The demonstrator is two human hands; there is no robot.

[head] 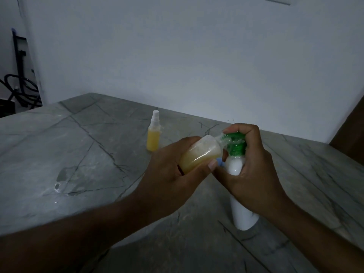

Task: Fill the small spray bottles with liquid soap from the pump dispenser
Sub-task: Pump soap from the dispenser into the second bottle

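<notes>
My left hand [169, 170] grips a small clear bottle [201, 154] partly full of yellow soap, tilted with its open neck against the green pump head [235, 143] of the white dispenser [242, 211]. The dispenser stands on the grey marble table [78, 154]. My right hand [254, 166] is curled over the pump head and round the dispenser's neck. A second small spray bottle [153, 133], capped in white and holding yellow soap, stands upright further back on the table.
A wet smear [63, 180] lies on the table to the left. A white wall rises behind the table. Dark cables and a black stand [19, 79] are at the far left, off the table.
</notes>
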